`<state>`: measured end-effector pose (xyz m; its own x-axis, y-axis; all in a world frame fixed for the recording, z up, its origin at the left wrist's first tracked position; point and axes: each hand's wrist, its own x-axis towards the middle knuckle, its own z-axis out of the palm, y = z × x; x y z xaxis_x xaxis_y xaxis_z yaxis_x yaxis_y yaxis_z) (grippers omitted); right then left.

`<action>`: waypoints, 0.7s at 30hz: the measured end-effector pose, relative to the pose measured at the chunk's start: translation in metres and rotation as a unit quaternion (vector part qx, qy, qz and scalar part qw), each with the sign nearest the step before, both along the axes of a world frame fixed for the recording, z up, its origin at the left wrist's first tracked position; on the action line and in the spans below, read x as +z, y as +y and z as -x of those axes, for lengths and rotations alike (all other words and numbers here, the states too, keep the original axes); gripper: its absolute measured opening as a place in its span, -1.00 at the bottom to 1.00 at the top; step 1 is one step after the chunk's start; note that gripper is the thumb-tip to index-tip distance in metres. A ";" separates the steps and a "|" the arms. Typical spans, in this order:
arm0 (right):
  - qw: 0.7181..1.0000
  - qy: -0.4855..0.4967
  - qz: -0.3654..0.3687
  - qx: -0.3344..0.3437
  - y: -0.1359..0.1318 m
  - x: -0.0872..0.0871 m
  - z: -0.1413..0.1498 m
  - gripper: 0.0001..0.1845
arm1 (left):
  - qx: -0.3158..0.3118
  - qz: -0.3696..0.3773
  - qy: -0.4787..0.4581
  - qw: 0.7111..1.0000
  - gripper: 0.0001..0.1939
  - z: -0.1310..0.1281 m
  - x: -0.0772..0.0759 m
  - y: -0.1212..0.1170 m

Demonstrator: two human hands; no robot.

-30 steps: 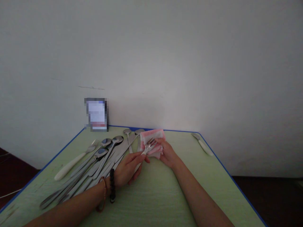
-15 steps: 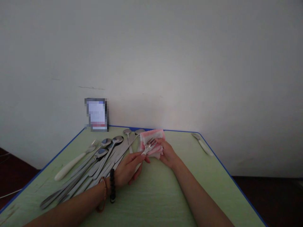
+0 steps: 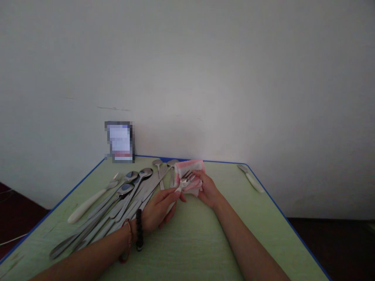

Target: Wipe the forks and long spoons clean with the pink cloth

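Note:
Over the middle of the table, my left hand (image 3: 163, 203) is closed around the pale handle of a fork (image 3: 184, 182), whose metal tines point up and to the right. My right hand (image 3: 207, 191) grips a pink and white cloth (image 3: 190, 166), its fingers beside the tines. The cloth lies behind and under the fork head; whether it presses on the tines I cannot tell. Left of my left hand lies a pile of metal cutlery with several spoons (image 3: 145, 173). Another fork with a white handle (image 3: 88, 205) rests along the pile's left side.
A green table (image 3: 199, 242) with a blue edge stands against a grey wall (image 3: 222, 78). At its back left a blurred device with a lit screen (image 3: 120, 142) stands upright. One white-handled fork (image 3: 251, 179) lies alone near the right edge.
The cloth has shifted slightly to the right along with the fingers of my right hand. My left hand and the fork are almost still.

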<state>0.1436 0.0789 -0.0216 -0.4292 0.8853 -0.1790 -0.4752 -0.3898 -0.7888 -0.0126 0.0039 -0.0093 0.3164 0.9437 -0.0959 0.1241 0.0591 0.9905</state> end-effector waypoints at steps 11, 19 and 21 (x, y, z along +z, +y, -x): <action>0.998 0.016 -0.044 0.041 -0.005 0.007 -0.001 -0.57 | 0.000 0.005 0.003 1.000 -0.55 -0.001 -0.002 0.001; 0.998 0.034 -0.037 0.041 0.002 0.006 -0.002 -0.36 | 0.009 0.002 0.020 1.000 -0.51 -0.002 -0.005 0.001; 0.998 0.032 -0.042 0.035 0.002 0.004 -0.002 -0.44 | 0.005 0.002 0.022 1.000 -0.51 -0.002 -0.004 0.001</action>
<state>0.1457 0.0810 -0.0178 -0.4990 0.8633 -0.0759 -0.4988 -0.3578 -0.7894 -0.0105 0.0045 -0.0130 0.3023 0.9465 -0.1126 0.1665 0.0639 0.9840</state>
